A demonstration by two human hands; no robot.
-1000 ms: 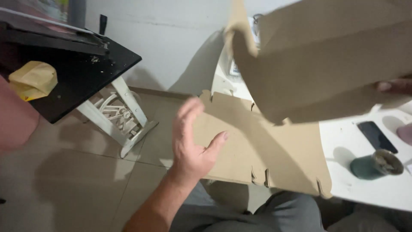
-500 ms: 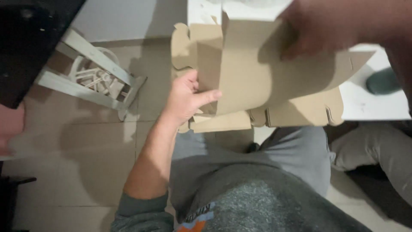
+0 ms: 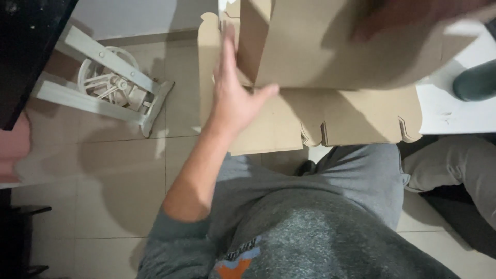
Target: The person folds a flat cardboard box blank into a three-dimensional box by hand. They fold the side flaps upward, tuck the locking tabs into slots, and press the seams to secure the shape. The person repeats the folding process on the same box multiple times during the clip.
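A flat brown cardboard box blank (image 3: 330, 119) with notched tabs lies over the edge of a white table (image 3: 454, 111), one panel folded up toward me. My left hand (image 3: 235, 93) lies flat against the cardboard at the fold, fingers stretched out and thumb under the raised panel. My right hand (image 3: 408, 18) is blurred at the top right, pressed on the raised panel's upper part. I sit with grey trousers and a grey sweater below the cardboard.
A dark green round object (image 3: 475, 80) stands on the white table at the right. A white machine stand with a wheel (image 3: 108, 88) sits on the tiled floor at the left, under a black tabletop (image 3: 26, 57). Another person's grey-trousered leg (image 3: 454, 165) is at the right.
The view has tipped down toward my lap. My left hand has gone from gripping the fold to lying flat with fingers stretched. The raised panel has tipped further over the blank.
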